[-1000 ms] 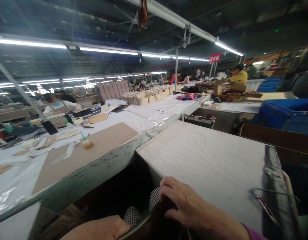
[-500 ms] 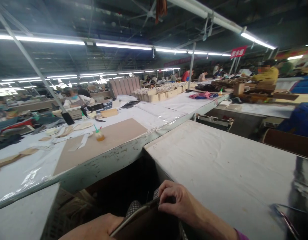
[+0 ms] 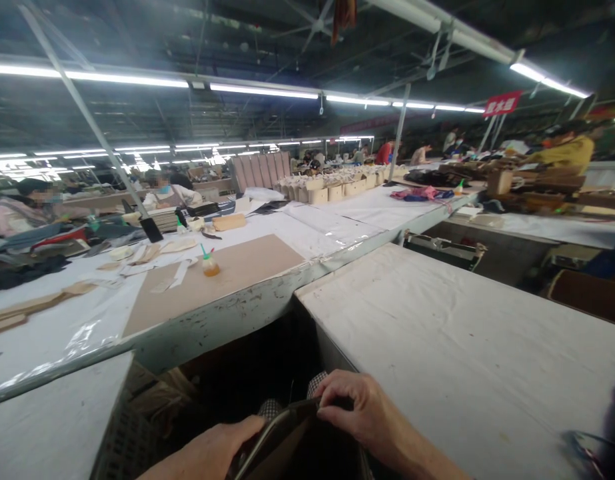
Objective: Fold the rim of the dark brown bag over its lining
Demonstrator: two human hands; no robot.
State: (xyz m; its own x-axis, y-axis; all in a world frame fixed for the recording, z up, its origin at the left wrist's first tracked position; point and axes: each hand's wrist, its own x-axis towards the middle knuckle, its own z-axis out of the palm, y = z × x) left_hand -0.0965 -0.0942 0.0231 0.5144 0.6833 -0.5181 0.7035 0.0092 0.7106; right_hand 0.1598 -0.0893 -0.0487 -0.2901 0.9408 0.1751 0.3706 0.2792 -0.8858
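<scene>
A dark brown, bag-like piece with a stiff lighter rim sits low in front of me, above my checked trouser legs. My left hand grips its near left edge, thumb along the rim. At the far corner, my right hand pinches the rim between curled fingers and thumb; anything small inside that pinch is hidden. A thin, thread-like line rises beside the rim, too fine to make out. The lower part of the piece is cut off by the frame.
A white-topped table stands to my right, and a long worktable crosses ahead. On it are a glue bottle, beige pieces and rows of cream bags. A plastic crate is low left. Several people work beyond.
The view has turned slightly left, so the surroundings sit further right. My left hand has shifted a little forward along the rim. The right hand keeps its pinch at the corner.
</scene>
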